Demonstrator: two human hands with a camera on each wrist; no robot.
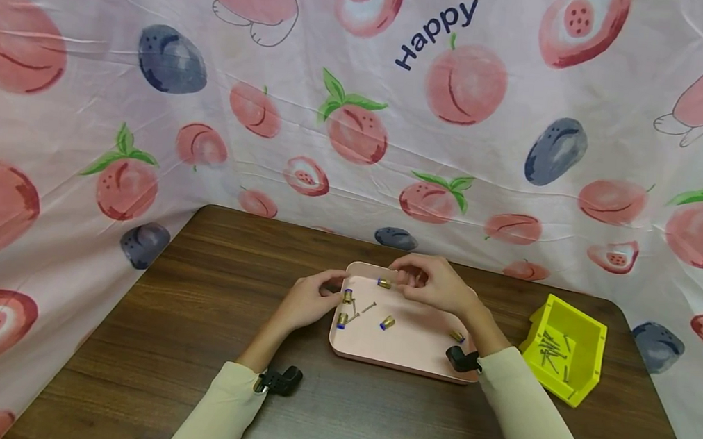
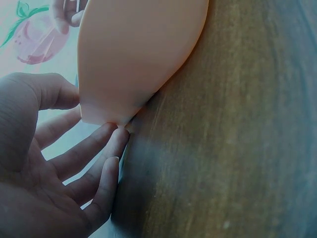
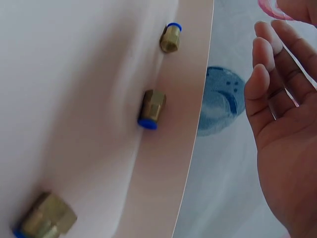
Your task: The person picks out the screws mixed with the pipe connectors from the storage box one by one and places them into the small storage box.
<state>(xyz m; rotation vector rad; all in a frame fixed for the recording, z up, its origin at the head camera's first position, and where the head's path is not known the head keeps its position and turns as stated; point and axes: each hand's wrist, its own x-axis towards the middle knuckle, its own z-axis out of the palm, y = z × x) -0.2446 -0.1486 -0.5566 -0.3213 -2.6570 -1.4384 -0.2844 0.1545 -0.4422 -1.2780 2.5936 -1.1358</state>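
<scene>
A shallow pink tray [image 1: 402, 356] lies on the wooden table. My left hand [image 1: 313, 300] is at its left side; in the left wrist view the thumb meets the rim and the spread fingertips touch the outer wall. Above the tray's back part hovers my right hand [image 1: 440, 283], its fingers bent loosely with nothing seen between them. Inside the tray, a brass fitting with a blue end [image 1: 387, 322] lies mid-tray, another brass fitting [image 1: 384, 283] near the back wall, and a third brass fitting [image 1: 457, 336] below my right wrist. Two more stand left, beside several thin screws [image 1: 369, 307].
To the right of the tray sits a yellow bin [image 1: 594, 345] with several screws [image 1: 553, 349] in it. My right forearm reaches between the two. A printed fabric [image 1: 353, 199] hangs behind and beside the table [image 1: 180, 316].
</scene>
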